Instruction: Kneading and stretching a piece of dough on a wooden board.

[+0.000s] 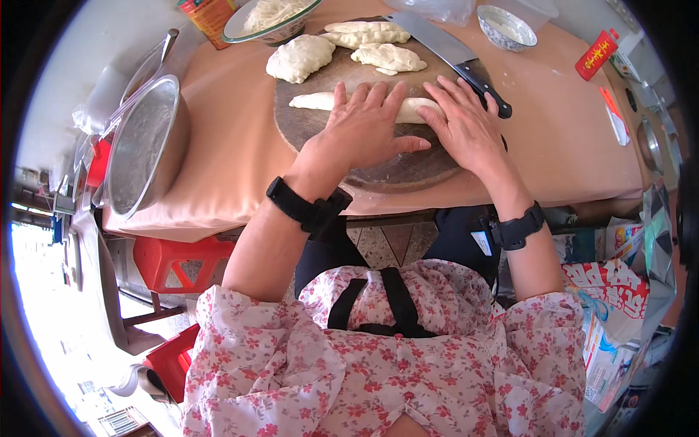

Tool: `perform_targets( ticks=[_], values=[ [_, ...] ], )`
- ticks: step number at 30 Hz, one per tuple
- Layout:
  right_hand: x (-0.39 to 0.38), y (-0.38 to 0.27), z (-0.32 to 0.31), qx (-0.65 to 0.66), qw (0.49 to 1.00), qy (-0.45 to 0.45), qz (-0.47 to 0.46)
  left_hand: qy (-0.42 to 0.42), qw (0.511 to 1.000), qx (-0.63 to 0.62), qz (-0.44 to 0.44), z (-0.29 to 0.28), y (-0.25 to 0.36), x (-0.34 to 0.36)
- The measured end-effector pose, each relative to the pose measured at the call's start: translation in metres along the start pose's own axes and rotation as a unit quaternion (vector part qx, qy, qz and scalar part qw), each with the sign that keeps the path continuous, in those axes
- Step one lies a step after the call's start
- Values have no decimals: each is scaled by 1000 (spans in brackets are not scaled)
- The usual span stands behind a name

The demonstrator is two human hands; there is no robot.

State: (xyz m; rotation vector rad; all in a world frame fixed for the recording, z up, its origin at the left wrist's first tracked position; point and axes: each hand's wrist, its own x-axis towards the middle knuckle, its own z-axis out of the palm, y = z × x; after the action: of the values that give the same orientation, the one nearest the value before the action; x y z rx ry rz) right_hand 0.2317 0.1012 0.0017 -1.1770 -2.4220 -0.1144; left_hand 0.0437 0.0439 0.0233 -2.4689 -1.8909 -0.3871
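Note:
A long roll of pale dough (pixel 313 101) lies across the round wooden cutting board (pixel 408 169). My left hand (pixel 368 120) rests over its middle, fingers stretched out and the thumb apart. Over the roll's right end lies my right hand (pixel 464 116), its fingers also spread and flat. Behind my hands on the board are a rounded dough lump (pixel 301 58) at the left and two long dough pieces, one farther back (pixel 365 33) and one nearer (pixel 388 57). A cleaver (pixel 437 36) with a black handle lies along the board's right side, its handle close to my right fingers.
A large metal basin (pixel 148 149) stands at the table's left edge. At the back are a bowl of pale shreds (pixel 273 18) and a patterned small bowl (pixel 507 28). A red packet (pixel 597 54) lies at the right. Red stools (pixel 178 262) stand below the table's left side.

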Motion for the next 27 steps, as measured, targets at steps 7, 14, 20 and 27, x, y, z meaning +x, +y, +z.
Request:
perform_targets(
  ticks=[7,14,20,27],
  values=[
    [-55,-13,-17,63,997,0,-38,43,999,14,10,-4,17,-58],
    [-75,-21,-32,93,994,-11,-59,37,999,21,2,-17,25,-86],
    [-35,-36,-20,75,996,-4,-52,82,993,2,-87,-6,-15,-54],
    [-64,-49,-25,72,995,1,-75,66,994,-23,-85,-3,-5,-84]
  ],
)
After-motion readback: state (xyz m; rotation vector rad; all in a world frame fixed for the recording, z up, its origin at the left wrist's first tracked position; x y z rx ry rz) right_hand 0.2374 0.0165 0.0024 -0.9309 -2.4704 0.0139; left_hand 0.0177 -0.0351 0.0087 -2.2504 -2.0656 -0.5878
